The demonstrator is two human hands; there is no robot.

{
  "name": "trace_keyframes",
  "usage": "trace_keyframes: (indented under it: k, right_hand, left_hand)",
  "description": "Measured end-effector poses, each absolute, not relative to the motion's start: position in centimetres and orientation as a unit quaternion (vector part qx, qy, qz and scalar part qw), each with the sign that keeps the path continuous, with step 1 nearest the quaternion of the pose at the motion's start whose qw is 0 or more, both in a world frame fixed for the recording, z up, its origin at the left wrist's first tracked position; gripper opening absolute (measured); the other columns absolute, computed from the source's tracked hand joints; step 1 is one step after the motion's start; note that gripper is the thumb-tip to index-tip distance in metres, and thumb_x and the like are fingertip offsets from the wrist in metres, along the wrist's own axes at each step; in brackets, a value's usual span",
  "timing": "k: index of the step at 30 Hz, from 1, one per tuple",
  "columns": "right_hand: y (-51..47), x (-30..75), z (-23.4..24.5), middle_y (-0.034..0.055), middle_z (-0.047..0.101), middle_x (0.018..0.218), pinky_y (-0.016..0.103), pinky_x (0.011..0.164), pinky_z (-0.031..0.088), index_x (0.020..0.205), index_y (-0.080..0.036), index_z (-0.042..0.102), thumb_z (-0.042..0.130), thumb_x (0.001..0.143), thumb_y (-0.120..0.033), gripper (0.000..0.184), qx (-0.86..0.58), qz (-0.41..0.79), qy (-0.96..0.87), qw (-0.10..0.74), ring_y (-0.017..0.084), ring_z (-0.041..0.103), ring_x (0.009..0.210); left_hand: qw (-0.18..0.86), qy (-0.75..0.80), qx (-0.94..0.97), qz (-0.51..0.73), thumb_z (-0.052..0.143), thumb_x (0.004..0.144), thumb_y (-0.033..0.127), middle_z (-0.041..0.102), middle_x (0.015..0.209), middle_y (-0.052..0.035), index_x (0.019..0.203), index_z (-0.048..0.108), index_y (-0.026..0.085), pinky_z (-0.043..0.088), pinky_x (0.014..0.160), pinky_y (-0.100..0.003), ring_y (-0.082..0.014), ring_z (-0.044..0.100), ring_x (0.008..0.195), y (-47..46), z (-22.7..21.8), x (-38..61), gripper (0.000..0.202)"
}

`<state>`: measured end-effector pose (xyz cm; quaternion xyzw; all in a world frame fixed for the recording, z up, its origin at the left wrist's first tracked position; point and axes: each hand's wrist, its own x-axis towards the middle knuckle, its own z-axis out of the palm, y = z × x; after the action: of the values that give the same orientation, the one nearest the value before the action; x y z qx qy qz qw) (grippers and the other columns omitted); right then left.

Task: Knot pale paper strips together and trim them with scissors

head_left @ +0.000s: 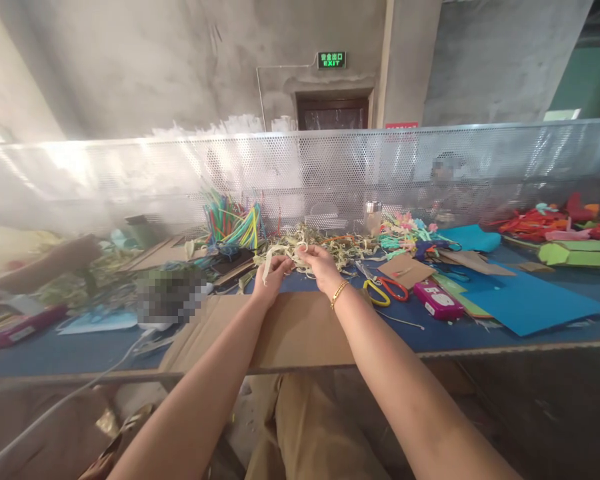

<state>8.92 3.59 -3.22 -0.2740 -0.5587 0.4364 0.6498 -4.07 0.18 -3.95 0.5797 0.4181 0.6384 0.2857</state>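
My left hand (pixel 274 276) is closed in a pinch on a pale cream, curling strip (pixel 269 261), which looks like paper or thin cloth. One end of the strip droops over the fingers. Beside it, my right hand (pixel 321 264), a gold bracelet at its wrist, pinches the same pale material; the fingers partly hide where it is gripped. Both hands are close together above the far edge of a brown cardboard sheet (pixel 305 333). Just behind them lies a tangled heap of similar pale strips (pixel 353 248).
Right of the cardboard lie scissors (pixel 377 292) with yellow and red-orange handles, a purple box (pixel 437 300) and blue sheets (pixel 535 293). A bottle (pixel 373 219) and coloured stems (pixel 233 220) stand near the perforated metal screen (pixel 330 167). A white cable (pixel 80 393) hangs at left.
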Motion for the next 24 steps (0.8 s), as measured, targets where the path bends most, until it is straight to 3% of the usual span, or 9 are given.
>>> trace_keyframes:
  k: [8,16,24]
  right_hand:
    - [3.98,8.84,-3.71,0.0003,0.064,0.067,0.028,0.067,0.049,0.070,-0.017,0.062,0.075,0.059,-0.039,0.028,-0.266,0.463,-0.545,0.647,0.013,0.059,0.064]
    - [3.37,9.18,-3.51,-0.0001,0.062,0.063,0.024,0.060,0.044,0.065,-0.017,0.062,0.073,0.061,-0.046,0.032,-0.286,0.412,-0.599,0.624,0.013,0.055,0.061]
    - [3.26,8.84,-3.74,-0.0005,0.061,0.058,0.026,0.058,0.041,0.056,-0.020,0.055,0.069,0.066,-0.042,0.029,-0.454,0.275,-0.594,0.604,0.014,0.054,0.057]
  left_hand:
    - [0.333,0.420,0.552,0.639,0.078,0.058,0.048,0.061,0.062,-0.0012,0.074,0.068,0.016,0.034,0.050,-0.022,-0.0110,0.050,0.055,0.92,-4.38,-4.44,0.038]
    - [0.329,0.430,0.537,0.647,0.079,0.058,0.048,0.059,0.057,-0.0014,0.061,0.064,0.017,0.034,0.049,-0.022,-0.0107,0.048,0.053,0.53,-4.14,-4.08,0.035]
    - [0.270,0.424,0.563,0.656,0.077,0.060,0.038,0.053,0.055,0.0000,0.056,0.063,0.018,0.032,0.050,-0.024,-0.0116,0.043,0.052,0.27,-4.27,-3.98,0.024]
